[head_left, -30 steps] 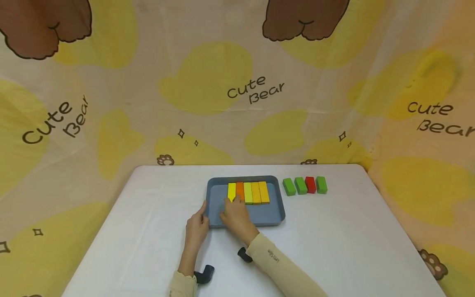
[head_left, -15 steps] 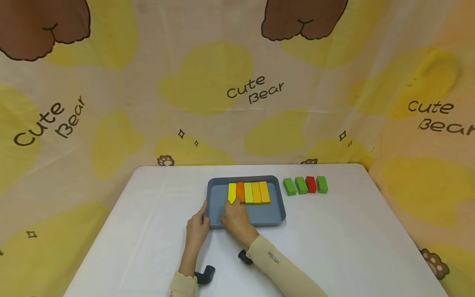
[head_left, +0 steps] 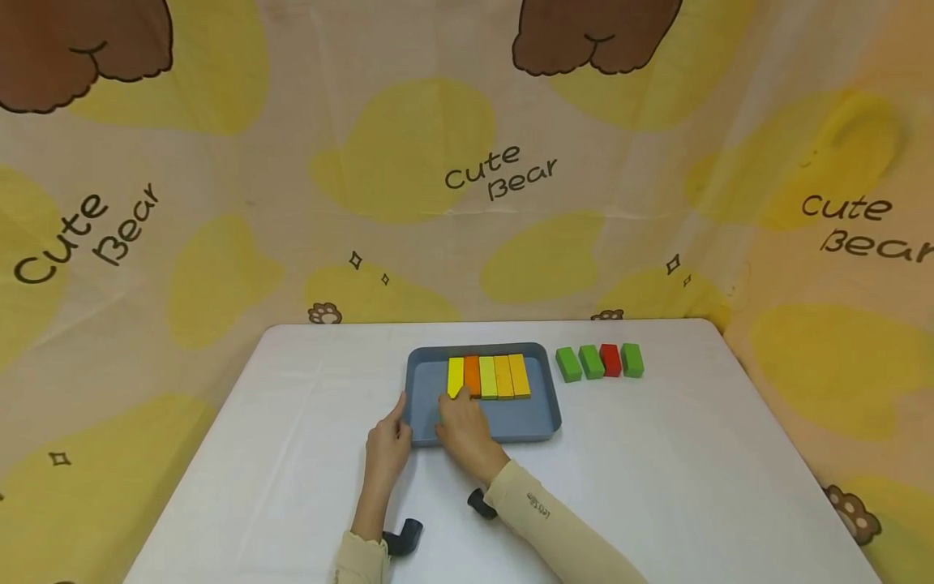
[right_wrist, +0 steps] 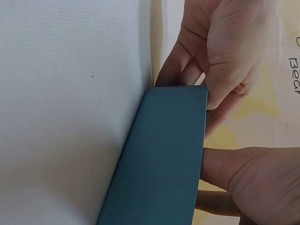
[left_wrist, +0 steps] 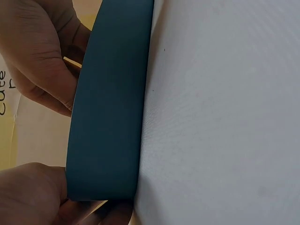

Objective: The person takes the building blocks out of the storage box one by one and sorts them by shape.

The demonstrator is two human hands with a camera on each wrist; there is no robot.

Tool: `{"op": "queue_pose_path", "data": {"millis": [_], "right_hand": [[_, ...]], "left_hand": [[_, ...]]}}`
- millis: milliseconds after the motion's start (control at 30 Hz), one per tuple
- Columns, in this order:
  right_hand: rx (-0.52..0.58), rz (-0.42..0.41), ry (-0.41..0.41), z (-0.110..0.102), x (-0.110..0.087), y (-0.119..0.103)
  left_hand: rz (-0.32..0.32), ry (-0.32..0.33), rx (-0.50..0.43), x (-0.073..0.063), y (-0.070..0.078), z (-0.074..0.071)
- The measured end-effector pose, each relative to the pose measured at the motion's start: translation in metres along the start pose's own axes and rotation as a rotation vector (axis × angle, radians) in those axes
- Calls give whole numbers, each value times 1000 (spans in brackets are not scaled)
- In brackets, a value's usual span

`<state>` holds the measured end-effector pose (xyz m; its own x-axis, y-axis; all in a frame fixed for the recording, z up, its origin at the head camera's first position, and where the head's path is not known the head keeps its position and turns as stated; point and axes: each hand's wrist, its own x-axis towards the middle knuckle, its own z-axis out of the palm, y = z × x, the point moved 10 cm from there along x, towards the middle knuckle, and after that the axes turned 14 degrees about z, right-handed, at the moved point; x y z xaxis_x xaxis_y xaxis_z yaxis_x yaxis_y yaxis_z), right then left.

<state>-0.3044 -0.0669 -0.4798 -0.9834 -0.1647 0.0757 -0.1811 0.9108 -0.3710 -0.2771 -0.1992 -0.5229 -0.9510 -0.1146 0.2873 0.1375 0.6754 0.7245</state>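
A shallow blue-grey tray (head_left: 529,422) lies on the white table, with a row of yellow, orange and light-green blocks (head_left: 487,377) inside. At its left front corner, my left hand (head_left: 389,446) grips the tray's edge, thumb along the rim and other fingers against the outer wall. My right hand (head_left: 464,426) reaches over the front wall and holds a block, just below the row's left end. Only a green sliver of that block (head_left: 441,414) shows beside the fingers. In both wrist views the tray wall (left_wrist: 108,108) hides the right fingertips and the block.
Right of the tray, on the table, stand several loose blocks: green ones (head_left: 568,364) and a red one (head_left: 610,360). A patterned cloth (head_left: 401,162) hangs behind the table. Black wrist devices (head_left: 404,538) sit on both forearms.
The right hand's fingers shift very slightly within the tray, near the yellow block. The left hand, the tray and the block row keep their places; the head view tilts a little.
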Motion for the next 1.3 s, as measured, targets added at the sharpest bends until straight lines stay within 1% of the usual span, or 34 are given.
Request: {"op": "queue_pose_path", "data": {"millis": [200,300,400,500,667,800,967,1133,1300], "right_hand": [[-7,-18,18,-5,-1,-2],[19,-8,-11,-3,0,0],[51,20,-61,-3,3,4],[57,41,-77,-12,8,6],[61,71,-45,-37,17,15],[75,97,-5,-53,24,31],[79,119,24,-69,29,57],[105,160,13,-78,35,89],[127,244,-24,-91,44,127]], "left_hand": [[-2,-1,-10,1,1,-1],[-8,-4,-5,-1,1,-1],[-10,-4,1,-1,1,-1],[-9,1,6,0,1,-1],[-14,3,7,2,0,-3],[-26,-1,7,3,-2,-4],[-28,-9,2,2,-1,-2],[-30,-8,4,0,-1,-3],[-14,12,8,1,1,-5]]}}
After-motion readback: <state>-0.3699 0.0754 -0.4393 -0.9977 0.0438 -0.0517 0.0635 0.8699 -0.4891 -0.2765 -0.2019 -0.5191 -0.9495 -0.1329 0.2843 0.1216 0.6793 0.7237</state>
